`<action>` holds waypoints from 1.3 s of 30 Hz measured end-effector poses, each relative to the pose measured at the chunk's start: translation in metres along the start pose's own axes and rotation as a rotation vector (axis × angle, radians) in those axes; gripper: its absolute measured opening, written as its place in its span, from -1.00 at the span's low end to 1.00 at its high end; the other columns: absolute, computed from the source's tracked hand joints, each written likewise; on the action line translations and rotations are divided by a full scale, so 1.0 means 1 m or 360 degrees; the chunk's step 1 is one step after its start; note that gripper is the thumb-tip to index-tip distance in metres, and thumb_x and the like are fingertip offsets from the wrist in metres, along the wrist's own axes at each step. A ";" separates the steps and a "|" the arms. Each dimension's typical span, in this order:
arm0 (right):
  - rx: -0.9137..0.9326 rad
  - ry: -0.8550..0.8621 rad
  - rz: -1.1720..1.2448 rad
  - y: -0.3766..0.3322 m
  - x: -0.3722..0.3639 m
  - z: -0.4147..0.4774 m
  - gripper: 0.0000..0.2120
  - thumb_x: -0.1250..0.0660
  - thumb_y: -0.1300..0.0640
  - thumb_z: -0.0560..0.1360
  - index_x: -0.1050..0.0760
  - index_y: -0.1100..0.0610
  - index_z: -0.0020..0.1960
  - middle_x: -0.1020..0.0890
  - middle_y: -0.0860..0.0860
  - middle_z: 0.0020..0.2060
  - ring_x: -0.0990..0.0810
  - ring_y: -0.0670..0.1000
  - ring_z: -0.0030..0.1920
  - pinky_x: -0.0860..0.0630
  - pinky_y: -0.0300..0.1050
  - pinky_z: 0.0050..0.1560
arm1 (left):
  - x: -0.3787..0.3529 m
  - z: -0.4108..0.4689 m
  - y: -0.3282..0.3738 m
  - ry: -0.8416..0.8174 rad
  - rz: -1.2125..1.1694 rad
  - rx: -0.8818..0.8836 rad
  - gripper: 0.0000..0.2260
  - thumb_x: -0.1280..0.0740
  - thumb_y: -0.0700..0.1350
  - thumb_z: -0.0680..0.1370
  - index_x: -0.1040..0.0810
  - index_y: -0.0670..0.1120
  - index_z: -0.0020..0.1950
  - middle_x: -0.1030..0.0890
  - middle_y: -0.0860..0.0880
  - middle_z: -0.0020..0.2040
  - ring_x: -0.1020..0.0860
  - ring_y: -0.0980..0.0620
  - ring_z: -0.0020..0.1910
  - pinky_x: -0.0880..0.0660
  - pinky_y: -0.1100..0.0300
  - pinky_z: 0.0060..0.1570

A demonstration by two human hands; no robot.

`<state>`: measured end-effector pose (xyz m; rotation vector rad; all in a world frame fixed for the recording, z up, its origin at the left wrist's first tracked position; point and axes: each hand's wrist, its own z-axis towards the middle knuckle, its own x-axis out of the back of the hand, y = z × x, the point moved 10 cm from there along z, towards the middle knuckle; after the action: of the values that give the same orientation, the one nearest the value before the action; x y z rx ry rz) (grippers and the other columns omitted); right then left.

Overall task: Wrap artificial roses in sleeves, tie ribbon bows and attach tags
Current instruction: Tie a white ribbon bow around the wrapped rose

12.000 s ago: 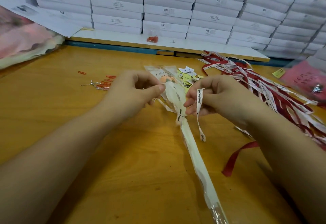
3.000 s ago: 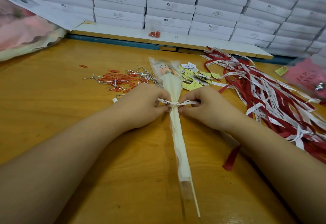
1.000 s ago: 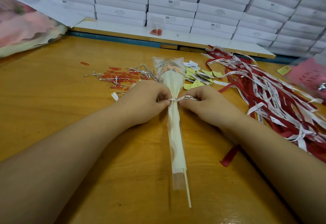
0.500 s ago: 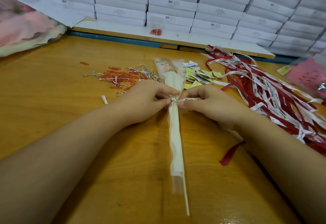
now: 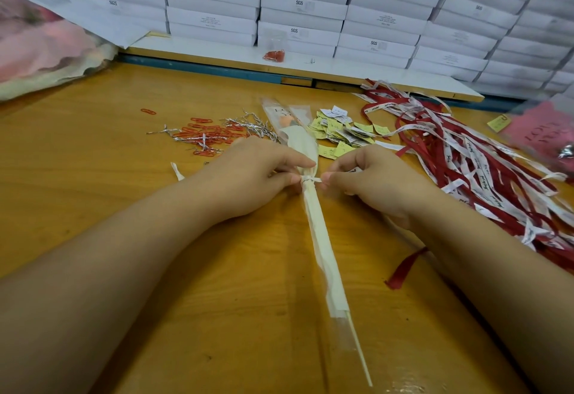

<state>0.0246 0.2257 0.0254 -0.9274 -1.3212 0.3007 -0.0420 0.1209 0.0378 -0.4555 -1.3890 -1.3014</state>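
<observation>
A sleeved artificial rose [image 5: 323, 247] lies lengthwise on the wooden tabletop [image 5: 93, 176], its bloom end pointing away. The left hand [image 5: 248, 176] and right hand [image 5: 372, 182] flank its neck. The curled fingers of each pinch one end of the white ribbon [image 5: 307, 180] knotted around it. Paper tags [image 5: 338, 129] lie near the bloom.

A packing workshop, this: identical white boxes [image 5: 304, 5] stacked wall-high at the far side, a wooden worktable [image 5: 93, 176] strewn with loose ribbons [image 5: 466, 157] at right, paper tags [image 5: 338, 129], red paper clips [image 5: 208, 132].
</observation>
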 end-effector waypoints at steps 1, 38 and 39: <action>-0.0012 0.0013 0.0004 0.000 0.001 0.000 -0.80 -0.36 0.09 0.51 -0.66 0.06 -0.26 -0.66 0.12 -0.19 -0.51 -0.02 -0.18 -0.42 -0.11 -0.14 | 0.001 0.000 0.000 0.0016 0.0019 0.0022 -0.70 -0.29 -0.04 0.57 -0.50 0.21 0.28 -0.61 0.18 0.15 -0.49 0.20 0.18 -0.34 0.12 0.28; 0.0376 -0.0082 -0.0027 -0.028 0.007 -0.009 -0.51 -0.27 -0.28 0.35 -0.59 0.16 -0.34 -0.67 -0.04 -0.25 -0.61 -0.17 -0.19 -0.45 -0.32 -0.19 | 0.009 -0.016 -0.041 -0.0180 -0.0964 0.0705 -0.53 -0.30 0.17 0.50 -0.48 -0.03 -0.55 -0.45 0.02 -0.50 -0.42 0.07 -0.42 -0.38 0.15 -0.26; 0.0370 -0.0151 -0.0087 -0.027 0.002 -0.009 -0.50 -0.27 -0.28 0.35 -0.59 0.19 -0.26 -0.63 -0.06 -0.30 -0.58 -0.17 -0.26 -0.46 -0.34 -0.25 | 0.009 -0.017 -0.038 -0.0164 -0.1025 0.0682 -0.57 -0.31 0.13 0.51 -0.53 -0.02 -0.51 -0.49 0.03 -0.46 -0.45 0.08 -0.38 -0.39 0.15 -0.23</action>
<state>0.0256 0.2064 0.0464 -0.6875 -1.3634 0.4501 -0.0700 0.0907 0.0255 0.2459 -1.9356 -1.4289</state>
